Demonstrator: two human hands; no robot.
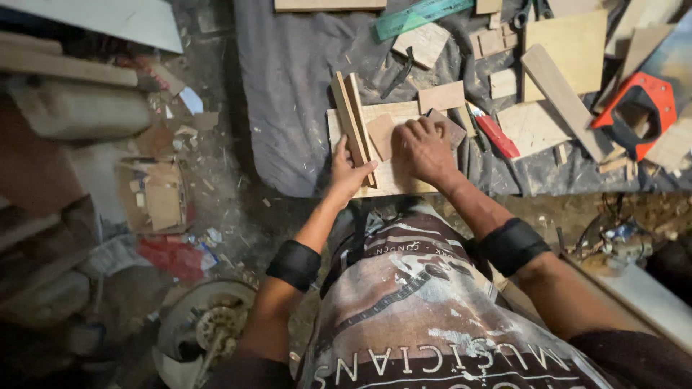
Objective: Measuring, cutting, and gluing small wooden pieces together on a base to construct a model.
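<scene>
- Where the grey cloth (288, 86) covers the bench across the upper middle of the frame, a flat plywood board (393, 180) lies at its near edge, just above the person's torso; the board's lower edge nearly meets the cloth's edge, so little room is left toward the body.
- Two narrow wooden strips (353, 122) stand on edge along the board's left side, seemingly placed but not visibly fastened.
- The right hand (427, 149) presses flat, fingers curled, on a small brown wood piece (380, 135) and the board beside it.
- The left hand (347, 173) grips the strips' lower end, thumb beside them.
- To the right, offcuts, a red-handled knife (496, 135) and an orange saw (638, 108) crowd the cloth; open cloth lies at left.
</scene>
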